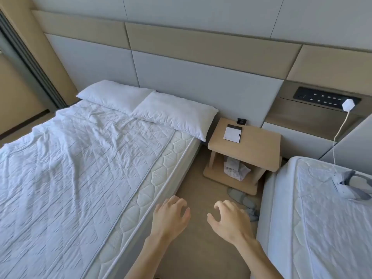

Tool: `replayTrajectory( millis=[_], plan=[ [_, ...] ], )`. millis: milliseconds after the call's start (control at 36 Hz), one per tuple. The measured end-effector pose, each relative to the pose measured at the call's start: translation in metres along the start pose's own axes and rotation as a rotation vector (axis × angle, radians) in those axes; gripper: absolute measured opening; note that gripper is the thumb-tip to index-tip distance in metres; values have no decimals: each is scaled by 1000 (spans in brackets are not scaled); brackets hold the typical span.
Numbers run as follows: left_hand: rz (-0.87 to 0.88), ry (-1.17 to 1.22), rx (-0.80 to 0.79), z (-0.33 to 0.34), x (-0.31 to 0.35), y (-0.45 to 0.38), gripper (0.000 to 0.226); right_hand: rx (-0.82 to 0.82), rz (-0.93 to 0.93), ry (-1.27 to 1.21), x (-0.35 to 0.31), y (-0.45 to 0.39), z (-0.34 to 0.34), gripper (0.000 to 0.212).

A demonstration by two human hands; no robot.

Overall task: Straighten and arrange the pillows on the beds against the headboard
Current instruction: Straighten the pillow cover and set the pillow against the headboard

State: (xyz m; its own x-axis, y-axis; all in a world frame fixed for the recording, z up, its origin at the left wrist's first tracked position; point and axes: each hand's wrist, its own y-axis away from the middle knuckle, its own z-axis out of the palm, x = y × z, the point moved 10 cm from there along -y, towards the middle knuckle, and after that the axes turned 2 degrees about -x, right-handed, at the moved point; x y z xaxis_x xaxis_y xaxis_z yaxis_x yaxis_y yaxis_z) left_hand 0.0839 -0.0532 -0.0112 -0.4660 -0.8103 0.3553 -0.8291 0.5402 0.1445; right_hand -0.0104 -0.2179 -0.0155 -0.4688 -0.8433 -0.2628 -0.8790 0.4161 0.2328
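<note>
Landmark: nightstand [244, 146], standing against the headboard [201, 77] between the two beds.
Left bed [80, 168]: left of the nightstand, with a creased white quilted cover and the mattress edge showing along its near side.
Far pillow [112, 96]: well left of the nightstand, lying flat at the head of the left bed, its long edge close along the headboard.
Near pillow [173, 115]: just left of the nightstand, overlapping the far pillow's end, one corner hanging past the mattress edge toward the nightstand.
Pillow look: both white, soft, lightly wrinkled, flat rather than propped up.
Left hand [169, 216]: in front of the nightstand over the floor, fingers spread and loosely bent, holding nothing.
Right hand [231, 220]: beside the left hand, same loose spread, holding nothing.
Right bed [322, 218]: right of the nightstand; no pillow visible on the part in view, only a folded grey-and-white item.
Progress: judged early to midway. The left bed's pillows sit roughly in line but the near one looks askew and overhanging; it wants squaring. The right bed's pillows remain unseen.
</note>
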Motion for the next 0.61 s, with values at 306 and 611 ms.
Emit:
replayTrajectory(
  millis=[306, 611],
  plan=[
    [-17, 74, 75, -2, 34, 1, 28, 37, -78, -95, 32, 17, -26, 30],
    [19, 44, 309, -26, 85, 10, 16, 239, -190, -128, 62, 21, -76, 23]
  ],
)
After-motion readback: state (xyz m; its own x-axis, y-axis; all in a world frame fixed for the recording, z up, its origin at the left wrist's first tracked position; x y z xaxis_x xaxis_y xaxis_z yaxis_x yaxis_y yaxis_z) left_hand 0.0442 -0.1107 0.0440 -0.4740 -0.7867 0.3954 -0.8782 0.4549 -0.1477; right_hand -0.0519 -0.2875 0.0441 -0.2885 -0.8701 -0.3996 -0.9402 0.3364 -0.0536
